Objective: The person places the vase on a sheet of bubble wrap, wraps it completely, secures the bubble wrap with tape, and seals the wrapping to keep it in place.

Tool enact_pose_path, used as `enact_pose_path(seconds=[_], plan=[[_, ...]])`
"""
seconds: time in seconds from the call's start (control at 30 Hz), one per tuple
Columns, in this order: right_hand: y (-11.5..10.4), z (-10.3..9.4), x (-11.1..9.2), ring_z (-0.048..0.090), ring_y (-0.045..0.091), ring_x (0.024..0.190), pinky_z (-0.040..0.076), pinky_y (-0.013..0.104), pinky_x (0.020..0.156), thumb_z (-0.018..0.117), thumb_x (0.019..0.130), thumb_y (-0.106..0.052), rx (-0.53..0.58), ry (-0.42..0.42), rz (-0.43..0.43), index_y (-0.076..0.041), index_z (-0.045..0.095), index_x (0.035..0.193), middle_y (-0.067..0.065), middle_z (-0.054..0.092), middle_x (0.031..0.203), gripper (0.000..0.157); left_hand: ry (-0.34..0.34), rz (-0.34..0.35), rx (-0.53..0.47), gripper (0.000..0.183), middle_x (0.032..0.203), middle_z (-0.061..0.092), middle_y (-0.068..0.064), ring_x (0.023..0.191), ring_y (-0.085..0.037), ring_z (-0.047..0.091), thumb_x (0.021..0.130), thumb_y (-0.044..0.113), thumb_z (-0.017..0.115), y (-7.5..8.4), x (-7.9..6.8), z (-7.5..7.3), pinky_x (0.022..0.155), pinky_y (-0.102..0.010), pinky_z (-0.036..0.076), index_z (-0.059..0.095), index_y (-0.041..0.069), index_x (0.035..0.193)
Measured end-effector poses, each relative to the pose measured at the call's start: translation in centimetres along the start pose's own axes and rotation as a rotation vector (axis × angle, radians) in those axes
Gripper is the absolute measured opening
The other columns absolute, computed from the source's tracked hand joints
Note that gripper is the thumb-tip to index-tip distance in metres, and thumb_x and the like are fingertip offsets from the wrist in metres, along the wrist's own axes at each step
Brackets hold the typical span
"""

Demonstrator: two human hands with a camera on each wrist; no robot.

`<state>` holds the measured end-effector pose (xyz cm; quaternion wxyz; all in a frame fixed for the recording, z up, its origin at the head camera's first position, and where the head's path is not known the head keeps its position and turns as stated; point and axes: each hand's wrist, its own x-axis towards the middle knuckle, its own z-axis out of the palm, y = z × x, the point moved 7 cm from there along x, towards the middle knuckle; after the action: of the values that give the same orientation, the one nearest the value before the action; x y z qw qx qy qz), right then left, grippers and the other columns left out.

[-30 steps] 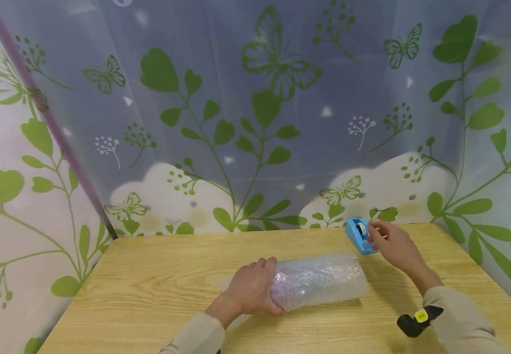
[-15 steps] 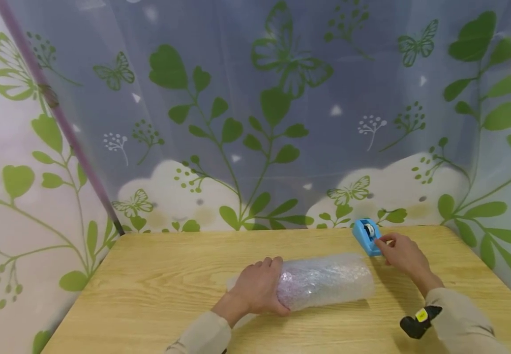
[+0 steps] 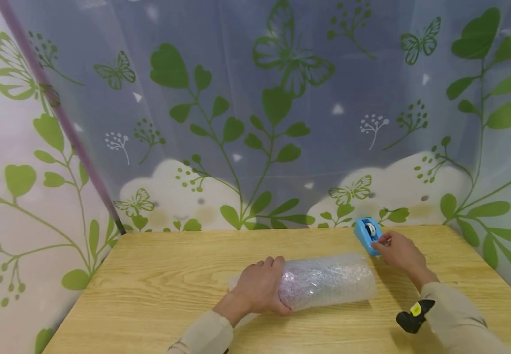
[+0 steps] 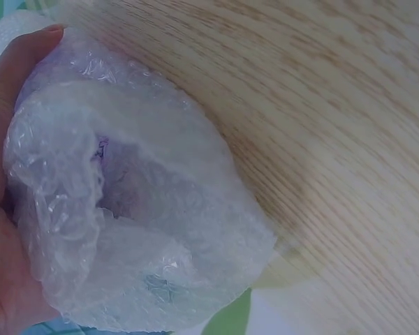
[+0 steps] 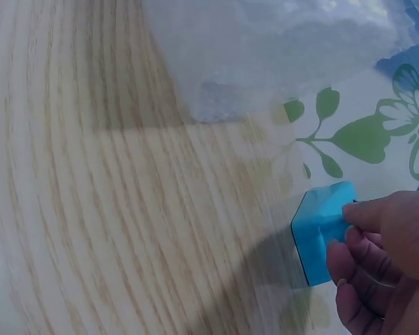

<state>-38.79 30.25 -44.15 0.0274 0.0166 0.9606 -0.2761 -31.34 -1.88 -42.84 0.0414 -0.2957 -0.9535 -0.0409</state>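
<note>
A roll of bubble wrap around something pinkish-purple [image 3: 321,281] lies across the table in the head view. My left hand [image 3: 259,287] grips its left end, thumb at the near side and fingers over the top. The left wrist view looks into the open end of the bubble wrap [image 4: 140,209], with loose folds inside. A blue tape dispenser [image 3: 363,233] with a small white-cored roll stands behind the wrap's right end. My right hand [image 3: 401,253] is at its front end, thumb and forefinger pinching at the tape there; the clear tape itself is barely visible.
The wooden table [image 3: 171,275] reaches back to a patterned curtain [image 3: 220,123] with green leaves and butterflies. More curtain closes off both sides. A black wrist camera mount [image 3: 414,317] hangs beside the right sleeve.
My right hand has drawn slightly down and toward the dispenser's front end, its fingers closing together. The left hand keeps its grip on the bubble wrap. The head view has shifted slightly.
</note>
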Motion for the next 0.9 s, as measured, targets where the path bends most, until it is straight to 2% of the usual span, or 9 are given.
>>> enact_pose_path(seconds=[0.13, 0.4, 0.67, 0.8, 0.9], plan=[[0.1, 0.2, 0.1, 0.058, 0.020, 0.071, 0.042, 0.037, 0.057, 0.055, 0.095, -0.034, 0.025, 0.011, -0.016, 0.002, 0.050, 0.108, 0.017, 0.061, 0.096, 0.038, 0.000, -0.003, -0.002, 0.092, 0.097, 0.054, -0.005, 0.082, -0.019, 0.056, 0.058, 0.062, 0.079, -0.1, 0.0, 0.0, 0.070, -0.032, 0.049, 0.045, 0.006, 0.122], [0.5, 0.5, 0.3, 0.059, 0.019, 0.068, 0.042, 0.035, 0.056, 0.046, 0.098, -0.042, 0.063, 0.005, -0.007, 0.001, 0.044, 0.111, 0.018, 0.060, 0.096, 0.045, 0.026, 0.011, 0.010, 0.089, 0.092, 0.053, -0.003, 0.077, -0.017, 0.055, 0.057, 0.062, 0.079, 0.0, -0.1, -0.1, 0.066, -0.030, 0.049, 0.045, 0.007, 0.118], [0.5, 0.5, 0.7, 0.063, 0.020, 0.073, 0.048, 0.041, 0.064, 0.047, 0.098, -0.042, 0.049, -0.064, 0.003, 0.010, 0.045, 0.120, 0.026, 0.059, 0.106, 0.056, 0.048, 0.019, 0.016, 0.088, 0.089, 0.052, -0.003, 0.073, -0.018, 0.054, 0.056, 0.061, 0.079, 0.0, -0.2, -0.2, 0.063, -0.029, 0.048, 0.045, 0.007, 0.116], [0.4, 0.4, 1.1, 0.062, 0.021, 0.071, 0.048, 0.040, 0.065, 0.047, 0.098, -0.038, 0.028, -0.109, -0.023, 0.014, 0.046, 0.120, 0.020, 0.064, 0.091, 0.056, 0.048, 0.020, 0.026, 0.088, 0.088, 0.052, -0.002, 0.073, -0.017, 0.053, 0.056, 0.062, 0.079, 0.0, -0.2, -0.2, 0.062, -0.028, 0.048, 0.045, 0.007, 0.116], [0.4, 0.2, 1.5, 0.060, 0.021, 0.065, 0.048, 0.037, 0.061, 0.051, 0.097, -0.032, 0.070, -0.118, -0.043, 0.017, 0.046, 0.115, 0.011, 0.062, 0.075, 0.053, 0.040, 0.015, 0.025, 0.088, 0.088, 0.051, -0.002, 0.073, -0.017, 0.053, 0.056, 0.062, 0.079, 0.0, -0.2, -0.1, 0.062, -0.028, 0.047, 0.045, 0.007, 0.116]])
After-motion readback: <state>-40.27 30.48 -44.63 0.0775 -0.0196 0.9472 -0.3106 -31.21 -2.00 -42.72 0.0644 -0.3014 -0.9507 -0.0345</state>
